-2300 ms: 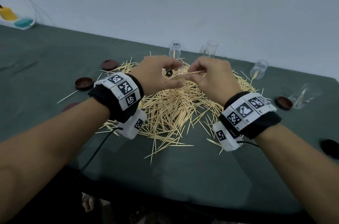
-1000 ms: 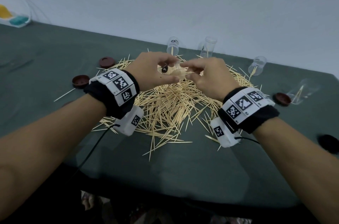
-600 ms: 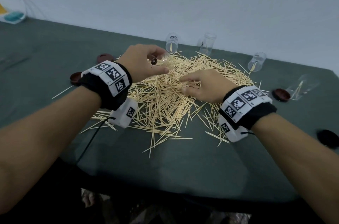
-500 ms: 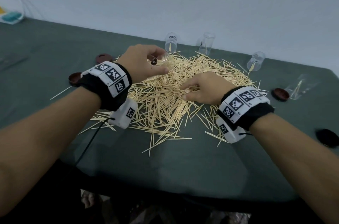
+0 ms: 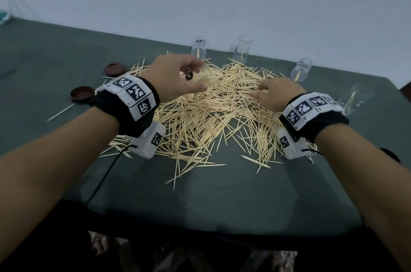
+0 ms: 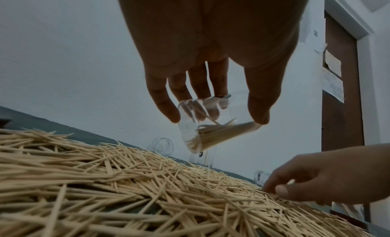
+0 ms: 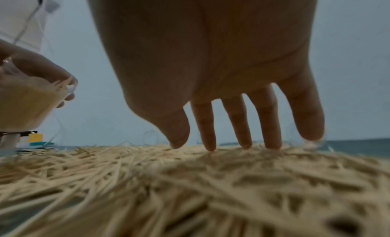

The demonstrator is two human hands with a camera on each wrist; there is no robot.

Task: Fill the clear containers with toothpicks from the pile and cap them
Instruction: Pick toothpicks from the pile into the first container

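My left hand (image 5: 201, 80) grips a clear container (image 5: 203, 76) tilted above the far left of the toothpick pile (image 5: 211, 116). In the left wrist view the container (image 6: 211, 129), held between thumb and fingers, is partly filled with toothpicks. My right hand (image 5: 264, 93) is down on the right side of the pile. Seen from the right wrist, its fingers (image 7: 244, 137) are spread and fairly straight, tips touching the toothpicks (image 7: 190, 182), with nothing clearly pinched. The held container (image 7: 23, 104) shows at the left edge there.
Three clear containers (image 5: 198, 48) (image 5: 242, 51) (image 5: 300, 69) stand near the wall, and another lies on its side at the right (image 5: 353, 99). Brown caps (image 5: 115, 68) (image 5: 81, 93) lie left of the pile. The green table (image 5: 222, 200) ends close to me.
My right hand left the container's mouth, dropped onto the pile and slid right. The left hand kept the container and shifted slightly left and back.
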